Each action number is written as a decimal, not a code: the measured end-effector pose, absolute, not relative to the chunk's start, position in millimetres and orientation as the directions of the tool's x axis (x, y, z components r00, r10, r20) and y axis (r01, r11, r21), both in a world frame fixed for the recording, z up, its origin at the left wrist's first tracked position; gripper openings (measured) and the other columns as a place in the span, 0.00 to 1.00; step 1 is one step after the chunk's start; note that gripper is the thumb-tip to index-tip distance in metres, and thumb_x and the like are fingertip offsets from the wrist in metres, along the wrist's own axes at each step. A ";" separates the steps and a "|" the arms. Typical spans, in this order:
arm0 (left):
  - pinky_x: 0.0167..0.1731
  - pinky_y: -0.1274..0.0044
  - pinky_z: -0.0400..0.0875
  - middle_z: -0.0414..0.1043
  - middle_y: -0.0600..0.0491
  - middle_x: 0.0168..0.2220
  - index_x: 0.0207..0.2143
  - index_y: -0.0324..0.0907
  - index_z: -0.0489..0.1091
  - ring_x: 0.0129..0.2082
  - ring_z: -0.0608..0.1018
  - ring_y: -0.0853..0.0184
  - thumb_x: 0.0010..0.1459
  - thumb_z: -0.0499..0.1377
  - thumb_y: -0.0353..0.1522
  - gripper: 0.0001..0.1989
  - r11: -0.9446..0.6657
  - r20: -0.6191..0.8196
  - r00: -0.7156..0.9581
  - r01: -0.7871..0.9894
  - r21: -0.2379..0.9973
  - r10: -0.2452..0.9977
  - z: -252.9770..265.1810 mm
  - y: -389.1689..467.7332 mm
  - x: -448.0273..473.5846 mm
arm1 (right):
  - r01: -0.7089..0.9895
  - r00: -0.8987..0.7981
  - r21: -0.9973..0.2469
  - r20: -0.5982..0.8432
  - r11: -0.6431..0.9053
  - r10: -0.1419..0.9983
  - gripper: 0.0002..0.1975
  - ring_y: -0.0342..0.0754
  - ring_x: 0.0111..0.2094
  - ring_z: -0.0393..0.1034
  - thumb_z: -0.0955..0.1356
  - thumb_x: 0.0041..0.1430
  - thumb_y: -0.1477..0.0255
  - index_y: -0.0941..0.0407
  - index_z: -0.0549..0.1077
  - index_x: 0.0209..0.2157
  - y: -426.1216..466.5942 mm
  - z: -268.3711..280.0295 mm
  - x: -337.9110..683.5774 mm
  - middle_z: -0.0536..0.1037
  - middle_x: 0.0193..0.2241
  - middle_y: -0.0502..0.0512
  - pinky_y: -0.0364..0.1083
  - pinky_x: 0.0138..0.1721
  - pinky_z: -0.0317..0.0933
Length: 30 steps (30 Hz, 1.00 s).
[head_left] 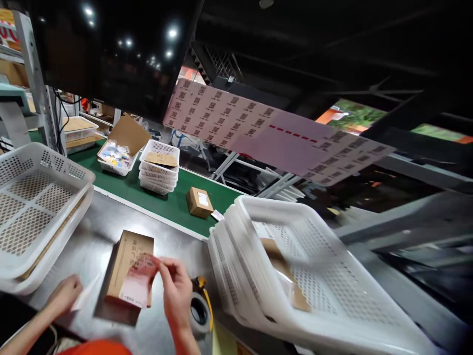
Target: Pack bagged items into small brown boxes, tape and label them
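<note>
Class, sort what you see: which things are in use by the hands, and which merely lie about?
In use: cardboard box, pink label, right hand, left hand.
Lying about: tape dispenser, small box on green belt, white baskets.

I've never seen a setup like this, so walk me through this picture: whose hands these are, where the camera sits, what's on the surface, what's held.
There is no machine here: a person works with two bare hands, and the one camera sits on their head, looking forward and down. The right hand pinches a pink label over a brown box on a metal table. The left hand rests on the table beside the box, touching a white slip. A tape roll lies just right of the hands. White baskets stand on both sides. Behind runs a green belt carrying a small box and more baskets. A sheet of printed labels hangs overhead.
</note>
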<state>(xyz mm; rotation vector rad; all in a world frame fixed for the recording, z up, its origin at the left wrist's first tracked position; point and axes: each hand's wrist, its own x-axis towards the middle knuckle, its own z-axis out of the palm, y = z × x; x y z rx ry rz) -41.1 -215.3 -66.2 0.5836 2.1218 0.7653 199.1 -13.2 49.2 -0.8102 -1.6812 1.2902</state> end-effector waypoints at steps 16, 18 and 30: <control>0.48 0.70 0.67 0.72 0.51 0.41 0.33 0.47 0.60 0.42 0.75 0.60 0.66 0.51 0.42 0.11 0.478 -0.385 -0.285 0.459 0.749 0.878 -89.8 -250.6 -0.8 | 0.211 -0.974 -0.298 0.018 0.931 0.227 0.25 0.60 0.74 0.64 0.65 0.75 0.67 0.49 0.73 0.70 61.4 -66.2 148.7 0.73 0.72 0.60 0.65 0.74 0.58; 0.46 0.71 0.67 0.71 0.52 0.40 0.33 0.47 0.60 0.42 0.74 0.61 0.66 0.51 0.45 0.13 0.492 -0.411 -0.270 0.456 0.742 0.871 -92.2 -252.6 -1.1 | 0.268 -0.963 -0.255 -0.060 0.929 0.261 0.33 0.63 0.78 0.57 0.66 0.76 0.57 0.55 0.64 0.76 71.5 -59.3 142.7 0.64 0.76 0.63 0.66 0.77 0.54; 0.48 0.69 0.71 0.69 0.54 0.35 0.29 0.47 0.59 0.41 0.72 0.58 0.53 0.58 0.57 0.24 0.524 -0.456 -0.263 0.349 0.777 0.850 -107.3 -209.5 -12.3 | 0.131 -0.991 -0.194 -0.002 0.972 0.133 0.58 0.78 0.78 0.46 0.72 0.68 0.48 0.44 0.30 0.81 -6.6 -92.2 198.8 0.42 0.79 0.66 0.81 0.70 0.58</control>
